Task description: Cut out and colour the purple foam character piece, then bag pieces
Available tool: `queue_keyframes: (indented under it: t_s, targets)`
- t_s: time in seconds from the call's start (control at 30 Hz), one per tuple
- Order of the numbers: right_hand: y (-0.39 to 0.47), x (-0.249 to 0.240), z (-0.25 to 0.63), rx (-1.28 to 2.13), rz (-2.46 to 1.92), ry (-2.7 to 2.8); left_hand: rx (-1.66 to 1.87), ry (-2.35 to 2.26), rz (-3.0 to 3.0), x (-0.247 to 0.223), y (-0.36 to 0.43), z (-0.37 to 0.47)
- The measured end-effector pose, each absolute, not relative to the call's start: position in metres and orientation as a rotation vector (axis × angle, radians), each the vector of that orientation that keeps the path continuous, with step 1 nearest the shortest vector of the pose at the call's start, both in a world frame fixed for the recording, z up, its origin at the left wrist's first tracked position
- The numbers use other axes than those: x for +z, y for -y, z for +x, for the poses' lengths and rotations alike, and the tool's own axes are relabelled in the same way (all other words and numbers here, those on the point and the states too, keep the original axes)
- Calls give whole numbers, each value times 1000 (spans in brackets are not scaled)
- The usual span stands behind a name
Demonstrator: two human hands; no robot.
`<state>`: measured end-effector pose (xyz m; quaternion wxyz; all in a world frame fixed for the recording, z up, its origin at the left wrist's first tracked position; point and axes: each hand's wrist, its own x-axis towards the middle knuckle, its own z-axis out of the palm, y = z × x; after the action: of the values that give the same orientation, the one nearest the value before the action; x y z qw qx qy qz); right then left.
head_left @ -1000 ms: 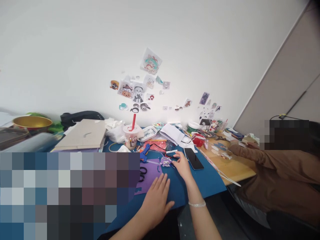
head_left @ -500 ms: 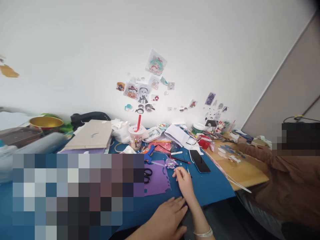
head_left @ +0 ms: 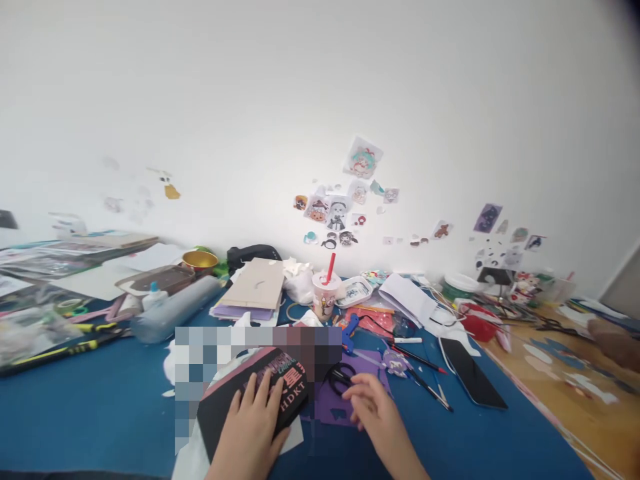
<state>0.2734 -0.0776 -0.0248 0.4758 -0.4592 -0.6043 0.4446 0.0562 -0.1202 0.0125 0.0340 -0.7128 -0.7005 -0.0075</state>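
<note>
My left hand (head_left: 257, 420) lies flat with spread fingers on a black box (head_left: 219, 408) with pink lettering, in the lower middle of the view. To its right, my right hand (head_left: 373, 407) hovers over purple paper (head_left: 327, 402), its fingers loosely curled and apart, with nothing seen in them. Just beyond its fingertips are the black handles of scissors (head_left: 341, 379). A purple cut-out figure (head_left: 397, 362) lies a little farther back. Part of the area beside the box is blurred into blocks.
A cup with a red straw (head_left: 326, 293) stands behind the purple paper, near a blue glue gun (head_left: 351, 332). A phone (head_left: 473, 373) and pens lie right. A clear bottle (head_left: 175, 311) and yellow-black pliers (head_left: 65, 352) lie left. Another person's hand (head_left: 613, 341) rests far right.
The view has turned left, showing more of the table there. My left hand has moved away from beside my right wrist onto the black box. My right hand is now nearer the scissors handles.
</note>
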Motion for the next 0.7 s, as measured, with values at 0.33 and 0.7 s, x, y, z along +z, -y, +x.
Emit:
queue_keyframes:
  t_s: [0.33,0.7]
  targets:
    - [92,-18,203,1605,-1099,835,-108,2102,-2278,84,111,25]
    - [75,-4,195,1945,-884,567,-25,1982,-2352,108,99,26]
